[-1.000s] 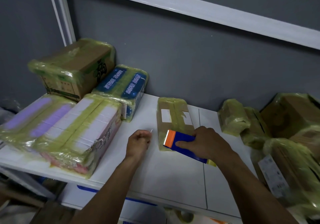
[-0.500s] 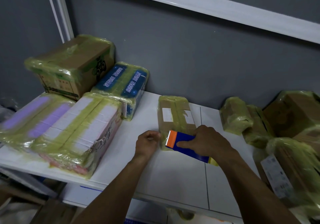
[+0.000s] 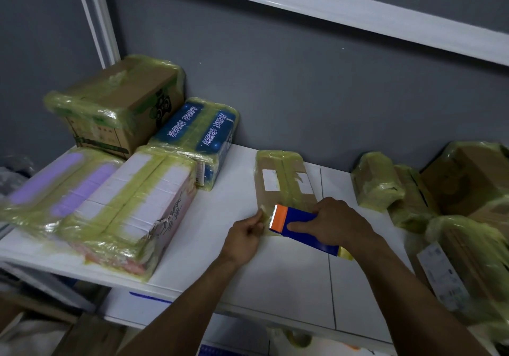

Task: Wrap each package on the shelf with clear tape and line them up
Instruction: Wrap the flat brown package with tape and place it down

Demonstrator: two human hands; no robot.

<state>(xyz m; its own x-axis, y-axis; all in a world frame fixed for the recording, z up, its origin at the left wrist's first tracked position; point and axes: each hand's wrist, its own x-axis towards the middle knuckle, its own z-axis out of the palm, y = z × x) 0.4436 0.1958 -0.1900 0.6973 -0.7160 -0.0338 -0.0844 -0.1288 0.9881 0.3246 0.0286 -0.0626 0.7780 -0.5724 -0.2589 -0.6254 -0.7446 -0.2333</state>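
A flat brown cardboard package (image 3: 283, 182) with white labels and yellowish tape bands lies on the white shelf (image 3: 297, 273) near the middle. My right hand (image 3: 333, 223) grips a blue tape dispenser (image 3: 297, 223) with an orange cutter end, held at the package's near edge. My left hand (image 3: 245, 234) pinches the free end of the tape (image 3: 263, 212) just left of the cutter, beside the package's near left corner.
Taped packages stand on the left: a brown carton (image 3: 121, 102), a blue pack (image 3: 201, 132), a purple pack (image 3: 55, 182) and a white-and-pink pack (image 3: 137, 204). More taped brown parcels (image 3: 377, 182) crowd the right end. A grey wall is behind.
My left hand moved right from the bare shelf to the dispenser's cutter and took hold of the tape end. The dispenser stayed at the package's near edge.
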